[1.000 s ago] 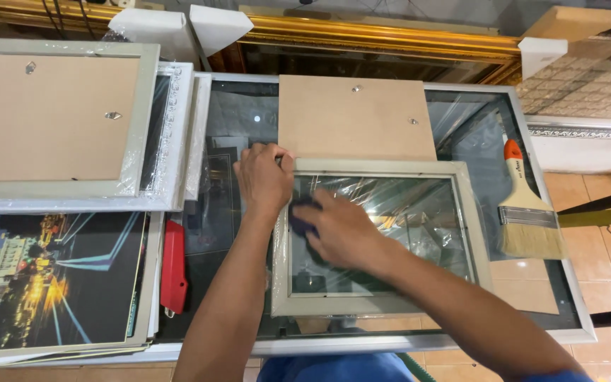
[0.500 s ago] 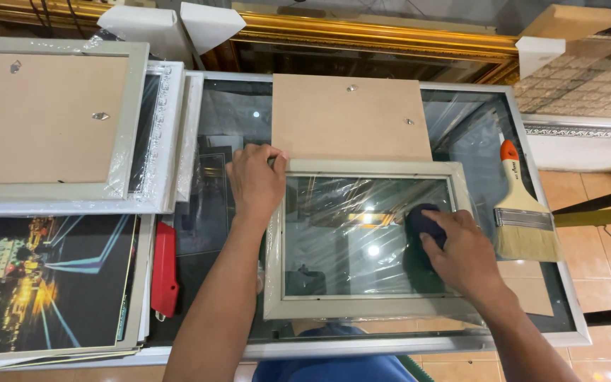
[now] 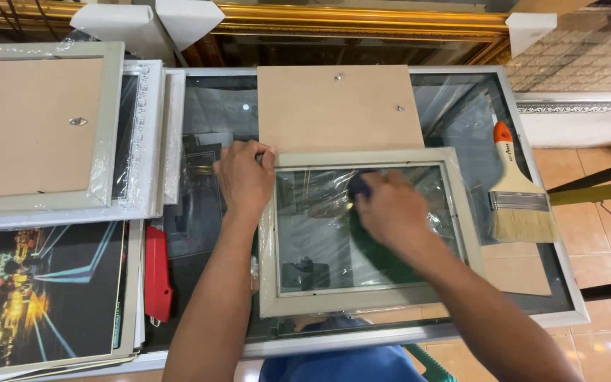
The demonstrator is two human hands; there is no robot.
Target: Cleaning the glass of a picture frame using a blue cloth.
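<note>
I see a glass-topped surface (image 3: pixel 206 113) with a pale metal rim. Taking the grey picture frame (image 3: pixel 369 304) lying on the glass as my landmark: a brown backing board (image 3: pixel 337 106) lies just beyond it, a paintbrush (image 3: pixel 518 198) with an orange handle to its right, a red utility knife (image 3: pixel 157 272) to its left, and stacked wrapped frames (image 3: pixel 44 134) farther left.

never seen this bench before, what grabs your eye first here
In the middle, the pale picture frame lies flat on the glass-topped table: the left hand presses its top-left corner while the right hand rubs a dark cloth on its glass. To the right lies a broad paintbrush with an orange handle. At lower left a red utility knife lies beside a night-city poster.
</note>
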